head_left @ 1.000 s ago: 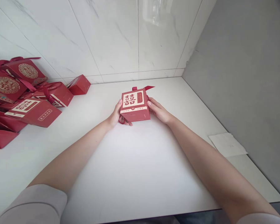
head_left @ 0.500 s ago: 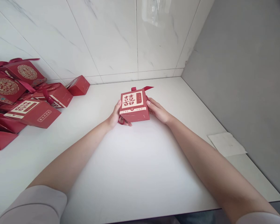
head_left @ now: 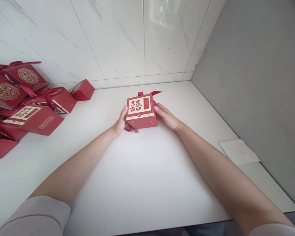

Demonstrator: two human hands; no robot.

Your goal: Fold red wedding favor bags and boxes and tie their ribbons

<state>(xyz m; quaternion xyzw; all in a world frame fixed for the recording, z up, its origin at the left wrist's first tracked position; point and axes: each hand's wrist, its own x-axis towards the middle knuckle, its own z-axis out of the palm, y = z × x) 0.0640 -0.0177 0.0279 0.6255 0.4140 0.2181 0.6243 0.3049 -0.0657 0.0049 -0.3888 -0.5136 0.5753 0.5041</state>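
Between my two hands is a red gift box (head_left: 144, 122) with a cream panel bearing a dark red double-character emblem, tilted so the panel faces me. My left hand (head_left: 120, 123) grips its left side, thumb on the edge and fingertips showing beneath. A red twisted cord (head_left: 127, 127) hangs by those fingers. On the right side, my right hand (head_left: 167, 117) holds the box with the thumb near its upper corner; the other fingers are partly hidden behind it. A red ribbon (head_left: 156, 93) sticks out at the box's far edge.
Several red gift boxes (head_left: 43, 123), some tied with ribbon, are heaped at the left of the white table (head_left: 137, 183). A small red box (head_left: 85, 90) lies at the heap's back end. White paper (head_left: 239, 151) rests near the right edge. A tiled wall (head_left: 118, 39) stands behind.
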